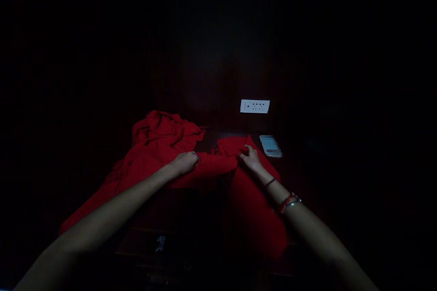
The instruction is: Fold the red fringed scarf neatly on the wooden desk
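A large red cloth [252,200] lies across a dark surface and hangs over its front edge, below my right hand. My left hand [186,162] is closed on a stretch of the red fabric near the middle. A little to the right, my right hand [250,158] pinches the cloth, its fingers bent over the edge. Between the two hands the fabric runs in a folded band. More red cloth sits bunched up at the back left, and tassel-like threads show along its left side. Whether it is all one piece I cannot tell.
On the dark wall behind is a white socket plate [255,106]. A pale blue flat object [271,146], partly blurred out, lies right of the cloth. Low in front, a small shiny metal piece [160,243] shows on the dark furniture front. Most surroundings are too dark to make out.
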The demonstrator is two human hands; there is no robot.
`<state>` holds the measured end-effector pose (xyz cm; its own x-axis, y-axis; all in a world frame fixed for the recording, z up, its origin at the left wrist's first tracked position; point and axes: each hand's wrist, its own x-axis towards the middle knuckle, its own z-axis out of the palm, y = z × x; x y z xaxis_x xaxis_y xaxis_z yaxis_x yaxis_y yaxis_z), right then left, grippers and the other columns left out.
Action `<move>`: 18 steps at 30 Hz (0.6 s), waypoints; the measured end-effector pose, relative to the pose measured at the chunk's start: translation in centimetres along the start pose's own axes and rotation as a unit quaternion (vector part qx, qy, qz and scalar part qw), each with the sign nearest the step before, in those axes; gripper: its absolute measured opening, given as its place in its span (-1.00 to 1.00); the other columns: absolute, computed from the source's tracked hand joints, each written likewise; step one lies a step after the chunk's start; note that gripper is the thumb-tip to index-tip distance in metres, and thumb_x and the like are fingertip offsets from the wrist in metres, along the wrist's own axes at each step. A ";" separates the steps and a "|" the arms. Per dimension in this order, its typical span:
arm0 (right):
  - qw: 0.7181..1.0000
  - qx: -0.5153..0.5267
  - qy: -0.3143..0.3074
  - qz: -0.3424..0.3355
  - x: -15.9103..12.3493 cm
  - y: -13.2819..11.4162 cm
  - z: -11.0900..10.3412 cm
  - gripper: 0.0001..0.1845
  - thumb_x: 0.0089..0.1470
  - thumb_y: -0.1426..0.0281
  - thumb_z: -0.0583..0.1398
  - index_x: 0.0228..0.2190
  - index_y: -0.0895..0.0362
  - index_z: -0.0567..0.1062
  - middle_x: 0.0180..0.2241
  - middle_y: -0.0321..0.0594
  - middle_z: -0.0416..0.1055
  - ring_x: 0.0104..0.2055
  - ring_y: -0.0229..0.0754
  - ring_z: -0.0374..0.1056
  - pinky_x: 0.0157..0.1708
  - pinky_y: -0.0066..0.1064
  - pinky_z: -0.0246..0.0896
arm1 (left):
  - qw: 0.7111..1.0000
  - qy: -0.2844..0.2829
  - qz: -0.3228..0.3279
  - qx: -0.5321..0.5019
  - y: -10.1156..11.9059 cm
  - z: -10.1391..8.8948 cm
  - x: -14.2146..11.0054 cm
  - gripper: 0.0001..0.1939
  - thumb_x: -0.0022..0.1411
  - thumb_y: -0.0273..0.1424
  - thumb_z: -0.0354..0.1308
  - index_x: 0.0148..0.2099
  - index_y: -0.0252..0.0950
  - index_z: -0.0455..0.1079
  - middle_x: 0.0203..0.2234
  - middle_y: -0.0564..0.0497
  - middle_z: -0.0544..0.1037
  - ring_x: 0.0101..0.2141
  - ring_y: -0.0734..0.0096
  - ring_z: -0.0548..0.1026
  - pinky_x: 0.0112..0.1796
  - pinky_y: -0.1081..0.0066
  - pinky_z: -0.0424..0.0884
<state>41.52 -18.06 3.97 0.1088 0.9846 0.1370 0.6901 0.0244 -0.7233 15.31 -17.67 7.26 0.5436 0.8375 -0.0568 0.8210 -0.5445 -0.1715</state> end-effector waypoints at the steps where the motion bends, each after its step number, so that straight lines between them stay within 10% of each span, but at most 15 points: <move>1: 0.999 0.002 0.009 -0.049 -1.3 -0.3 0.1 -0.48 -0.09 0.44 0.08 -0.03 0.11 0.15 -0.17 -0.12 0.20 -0.22 -0.22 0.24 -0.16 -0.29 0.20 | 1.000 0.008 0.009 -0.027 -0.2 -0.8 0.3 -0.79 0.09 -0.49 -0.08 -0.30 -0.37 0.38 -0.39 -0.13 0.43 -0.35 0.27 0.40 -0.37 0.40 0.28; 5: 0.975 0.088 -0.037 -0.199 -5.2 -2.7 0.6 -0.35 -0.19 0.43 0.16 0.00 0.14 0.16 -0.18 -0.14 0.17 -0.43 -0.33 0.22 -0.28 -0.35 0.23 | 0.961 0.070 0.044 -0.263 0.8 -4.8 1.1 -0.76 0.11 -0.33 -0.09 -0.42 -0.35 0.34 -0.56 0.03 0.38 -0.46 0.42 0.35 -0.41 0.48 0.25; 9: 0.956 0.231 -0.076 -0.165 -5.5 -4.4 0.0 -0.54 -0.16 0.42 0.08 -0.13 0.20 0.29 -0.55 -0.35 0.25 -0.61 -0.35 0.13 -0.57 -0.46 0.16 | 0.876 0.133 0.059 -0.460 4.7 -6.9 2.0 -0.68 0.12 -0.23 -0.11 -0.37 -0.38 0.32 -0.55 0.06 0.38 -0.48 0.46 0.33 -0.43 0.48 0.26; 13: 0.949 0.295 -0.082 -0.075 -4.6 -1.6 -2.4 -0.82 -0.24 0.49 0.06 -0.48 0.20 0.41 -0.63 -0.36 0.25 -0.59 -0.35 0.16 -0.56 -0.49 0.17 | 0.928 0.098 0.064 -0.354 6.5 -5.5 1.6 -0.64 0.02 -0.20 0.03 -0.22 -0.38 0.32 -0.41 -0.03 0.43 -0.38 0.37 0.37 -0.34 0.42 0.28; 18: 0.949 0.283 -0.095 0.105 -6.4 2.8 -5.3 -0.39 -0.21 0.48 0.11 -0.03 0.05 0.21 -0.28 -0.22 0.31 -0.38 -0.30 0.31 -0.33 -0.37 0.27 | 0.995 -0.050 -0.002 -0.083 4.6 -0.9 -1.3 -0.54 -0.12 -0.32 0.17 -0.09 -0.29 0.31 -0.22 -0.16 0.42 -0.20 0.08 0.36 -0.22 0.20 0.24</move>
<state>46.60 -25.18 4.66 0.0335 0.9901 -0.1364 0.1670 -0.1401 -0.9760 18.53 -21.26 7.49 0.5270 0.8357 -0.1546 0.8452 -0.5344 -0.0072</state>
